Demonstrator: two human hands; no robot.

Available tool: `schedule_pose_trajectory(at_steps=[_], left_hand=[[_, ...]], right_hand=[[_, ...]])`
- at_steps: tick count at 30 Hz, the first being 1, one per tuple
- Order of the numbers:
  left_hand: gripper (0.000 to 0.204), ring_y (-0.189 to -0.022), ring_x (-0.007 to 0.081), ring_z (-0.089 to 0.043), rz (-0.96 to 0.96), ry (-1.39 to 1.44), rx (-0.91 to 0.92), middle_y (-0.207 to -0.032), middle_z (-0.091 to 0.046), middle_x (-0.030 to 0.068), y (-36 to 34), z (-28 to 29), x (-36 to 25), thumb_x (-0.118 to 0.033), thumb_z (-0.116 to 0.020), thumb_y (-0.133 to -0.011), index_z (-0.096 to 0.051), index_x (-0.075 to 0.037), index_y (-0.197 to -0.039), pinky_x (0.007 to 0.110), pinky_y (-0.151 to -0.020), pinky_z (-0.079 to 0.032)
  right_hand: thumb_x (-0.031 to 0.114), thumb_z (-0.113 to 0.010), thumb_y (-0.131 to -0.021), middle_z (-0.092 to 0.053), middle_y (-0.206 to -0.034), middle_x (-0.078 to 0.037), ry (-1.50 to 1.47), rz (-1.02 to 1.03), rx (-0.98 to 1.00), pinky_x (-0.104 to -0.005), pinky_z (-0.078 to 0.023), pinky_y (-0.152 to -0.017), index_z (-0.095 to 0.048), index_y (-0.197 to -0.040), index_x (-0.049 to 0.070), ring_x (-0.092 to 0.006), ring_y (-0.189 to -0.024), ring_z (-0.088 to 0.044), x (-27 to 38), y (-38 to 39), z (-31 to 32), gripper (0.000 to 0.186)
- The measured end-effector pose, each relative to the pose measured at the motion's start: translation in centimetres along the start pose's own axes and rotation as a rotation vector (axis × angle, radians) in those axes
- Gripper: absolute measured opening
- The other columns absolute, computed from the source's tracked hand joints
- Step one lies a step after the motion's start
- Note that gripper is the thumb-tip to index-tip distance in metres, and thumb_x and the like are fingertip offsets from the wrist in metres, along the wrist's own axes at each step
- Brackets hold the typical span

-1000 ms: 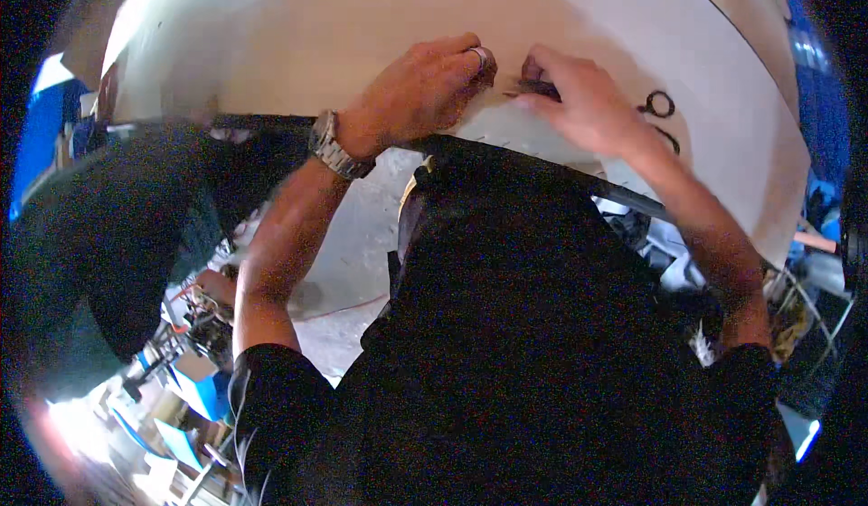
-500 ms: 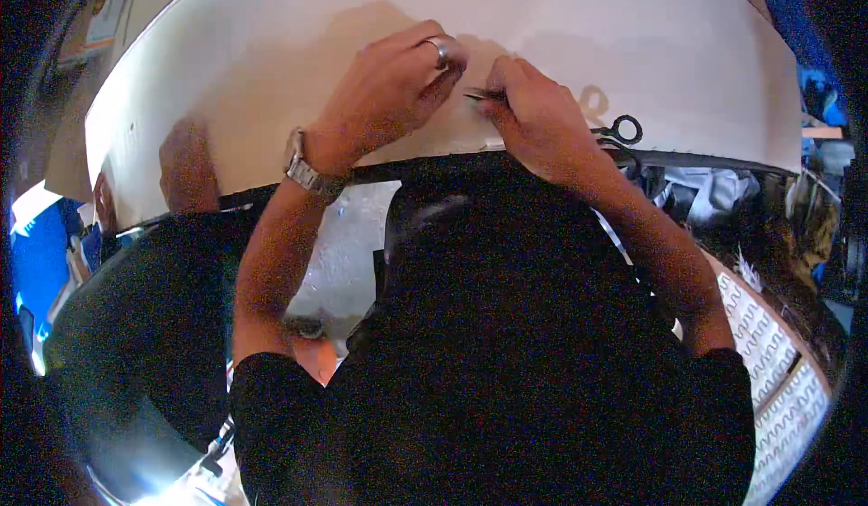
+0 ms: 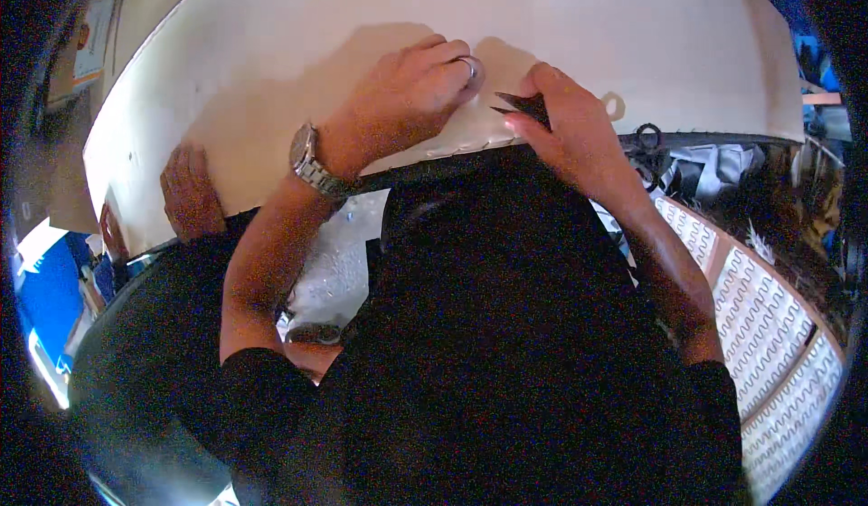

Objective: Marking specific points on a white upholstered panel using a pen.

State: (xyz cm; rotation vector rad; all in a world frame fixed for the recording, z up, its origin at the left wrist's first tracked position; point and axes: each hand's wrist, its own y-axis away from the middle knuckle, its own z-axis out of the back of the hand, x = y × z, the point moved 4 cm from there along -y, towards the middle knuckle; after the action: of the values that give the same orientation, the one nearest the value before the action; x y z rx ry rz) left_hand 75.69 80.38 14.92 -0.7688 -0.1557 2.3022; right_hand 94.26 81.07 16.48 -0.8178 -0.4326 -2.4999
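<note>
Slim dark metal scissors (image 3: 535, 109) now show their blades (image 3: 520, 102) parted in a plain V, where half a second ago they lay nearly together; the right hand (image 3: 579, 126) has drawn slightly farther from the left hand (image 3: 411, 94); the scissors sit above the near edge of a broad cream-coloured, smooth-faced panel (image 3: 624, 27), tips toward its left edge, their round black handle loops (image 3: 648, 126) reaching that near edge's dark border and beyond; the right hand is closed round them well forward, close to the blades; the left hand's fingers curl together just beyond the tips, and whether they pinch anything I cannot tell.

Light, stiff and hardly fragile is my judgement of the scissors; smooth metal may slip in the palm, and the points could mark the panel; the surest hold seems to be the loops, or the middle, with fingertips clear of the parted edges.
</note>
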Motion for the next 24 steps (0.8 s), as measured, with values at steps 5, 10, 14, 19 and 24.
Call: schedule_pose_trajectory(at_steps=[5, 10, 14, 19, 24], left_hand=[[0.009, -0.087, 0.0327, -0.060, 0.062, 0.024, 0.093, -0.089, -0.060, 0.0130, -0.2, 0.4, 0.2, -0.011, -0.060, -0.087, -0.059, -0.002, -0.090, 0.043, -0.073, -0.052], [0.012, -0.090, 0.0333, -0.061, 0.084, 0.009, 0.178, -0.095, -0.061, 0.0130, -0.2, 1.0, 0.6, -0.013, -0.060, -0.089, -0.060, -0.003, -0.097, 0.041, -0.080, -0.052], [0.012, -0.091, 0.0318, -0.060, 0.009, 0.063, 0.138, -0.096, -0.060, 0.0117, -0.3, 1.3, 0.7, -0.015, -0.060, -0.088, -0.060, -0.003, -0.089, 0.041, -0.079, -0.052], [0.012, -0.093, 0.0311, -0.060, -0.065, -0.033, 0.237, -0.096, -0.060, 0.0106, -0.8, 1.0, 0.4, -0.014, -0.061, -0.086, -0.062, -0.003, -0.091, 0.040, -0.081, -0.053], [0.013, -0.097, 0.0302, -0.059, -0.092, -0.127, 0.309, -0.099, -0.059, 0.0115, -0.9, 0.8, 0.5, -0.010, -0.060, -0.083, -0.061, -0.001, -0.092, 0.040, -0.085, -0.053]], right_hand=[[0.022, -0.069, -0.086, -0.062, -0.105, -0.021, -0.002, 0.008, 0.026, -0.0499, -0.052, -0.083, -0.052, -0.106, 0.002, -0.0427, -0.097, -0.063, 0.7, -0.9, -1.2, 0.034], [0.023, -0.066, -0.088, -0.062, -0.102, -0.020, 0.079, -0.014, 0.010, -0.0540, -0.052, -0.077, -0.050, -0.107, 0.003, -0.0433, -0.091, -0.064, 1.6, -1.3, -2.1, 0.032], [0.022, -0.065, -0.088, -0.062, -0.104, -0.021, 0.113, -0.014, 0.003, -0.0541, -0.054, -0.072, -0.048, -0.109, 0.003, -0.0440, -0.087, -0.065, 1.5, -1.4, -2.6, 0.033], [0.019, -0.066, -0.086, -0.062, -0.103, -0.023, 0.137, 0.003, 0.001, -0.0522, -0.055, -0.072, -0.047, -0.109, 0.001, -0.0431, -0.087, -0.066, 1.8, -1.1, -2.5, 0.035], [0.016, -0.068, -0.085, -0.062, -0.101, -0.021, 0.082, -0.086, -0.013, -0.0501, -0.053, -0.075, -0.050, -0.105, 0.001, -0.0417, -0.089, -0.064, 2.0, -0.6, -2.0, 0.031]])
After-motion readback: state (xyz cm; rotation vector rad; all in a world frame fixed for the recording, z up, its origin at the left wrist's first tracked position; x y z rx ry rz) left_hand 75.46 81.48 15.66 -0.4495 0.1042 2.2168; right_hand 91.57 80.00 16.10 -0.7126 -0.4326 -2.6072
